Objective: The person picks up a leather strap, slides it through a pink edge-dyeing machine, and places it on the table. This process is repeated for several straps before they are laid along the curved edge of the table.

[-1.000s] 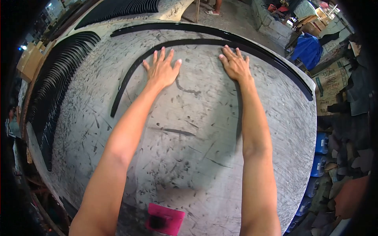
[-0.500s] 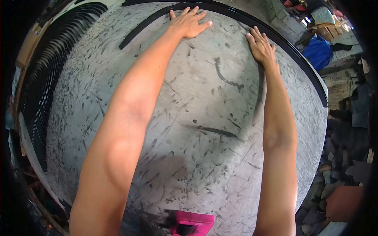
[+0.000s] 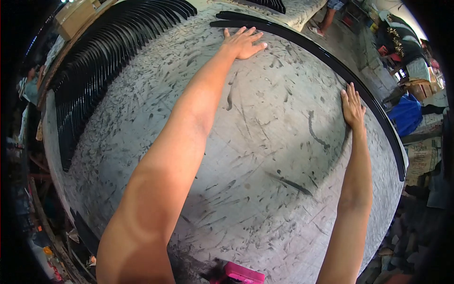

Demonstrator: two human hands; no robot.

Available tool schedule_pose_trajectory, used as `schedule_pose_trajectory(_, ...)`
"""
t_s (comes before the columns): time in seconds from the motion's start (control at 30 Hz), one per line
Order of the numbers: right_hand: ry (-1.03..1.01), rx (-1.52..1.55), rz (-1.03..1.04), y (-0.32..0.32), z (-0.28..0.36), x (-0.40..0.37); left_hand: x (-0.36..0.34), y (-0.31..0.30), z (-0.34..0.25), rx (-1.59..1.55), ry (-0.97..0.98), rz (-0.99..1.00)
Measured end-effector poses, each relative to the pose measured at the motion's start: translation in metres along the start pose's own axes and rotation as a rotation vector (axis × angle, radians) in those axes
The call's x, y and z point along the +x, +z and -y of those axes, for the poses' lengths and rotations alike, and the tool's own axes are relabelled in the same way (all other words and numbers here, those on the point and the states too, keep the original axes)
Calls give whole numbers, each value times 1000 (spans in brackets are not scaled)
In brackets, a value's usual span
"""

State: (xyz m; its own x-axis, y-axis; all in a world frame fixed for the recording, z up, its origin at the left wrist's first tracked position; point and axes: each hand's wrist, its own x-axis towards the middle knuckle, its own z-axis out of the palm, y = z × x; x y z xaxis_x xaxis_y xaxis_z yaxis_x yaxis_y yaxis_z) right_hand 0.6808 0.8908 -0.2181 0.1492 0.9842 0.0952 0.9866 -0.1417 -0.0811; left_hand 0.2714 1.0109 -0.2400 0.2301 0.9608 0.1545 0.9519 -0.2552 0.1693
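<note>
Left hand (image 3: 241,46): splaying flat on the tabletop (image 3: 265,146), grasping nothing, resting with fingertips at the inner edge of the curve.
Right hand (image 3: 353,108): lying flat farther along that curve, reaching the same edge with slightly parted fingers, likewise gripping nothing.
Near black strip (image 3: 309,45): curving just beyond both sets of fingers, starting a little left of the left ones and running well past the right ones.
Far black strip (image 3: 242,17): lying beyond the left fingers, close alongside the near one (blending into it farther right, so becoming hard to separate by eye).
Row of black strips (image 3: 106,66): lying side by side, well left of the left fingers.
Pink object (image 3: 243,273): sitting far behind the fingers, showing only partly.
Step in hand: apparently lining up the near strip with flat fingers.
Next move: probably calling for even, gentle pressure from both hands, without kinking the curve.
</note>
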Motion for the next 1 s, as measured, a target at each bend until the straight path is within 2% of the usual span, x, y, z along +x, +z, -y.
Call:
schedule_pose_trajectory(0.2, 15, -7, 1, -2, 4, -5, 1, -7, 48, 51, -102, -12)
schedule_pose_trajectory(0.37, 19, -25, -19, 5, -6, -12, -1, -7, 46, 83, -94, -14)
schedule_pose_trajectory(0.43, 47, -87, -43, 13, -1, -26, -11, -16, 38, 116, -100, -21)
schedule_pose_trajectory(0.5, 79, -36, 9, -18, 15, -63, -11, -24, 36, 70, -59, 0)
schedule_pose_trajectory(0.57, 79, -13, -30, -14, 7, -90, -11, -22, 33, 113, -145, 60)
schedule_pose_trajectory(0.63, 96, 2, -51, -22, -1, -125, -24, -12, 39, 138, -180, 36)
schedule_pose_trajectory(0.73, 119, 4, -122, -29, -1, -195, -73, -25, 26, 163, -184, 45)
schedule_pose_trajectory(0.8, 173, 52, -96, -46, 2, -250, -129, -42, 10, 186, -185, 109)
schedule_pose_trajectory(1.0, 296, 102, -53, -75, 3, -435, -339, -96, -15, 117, -155, 193)
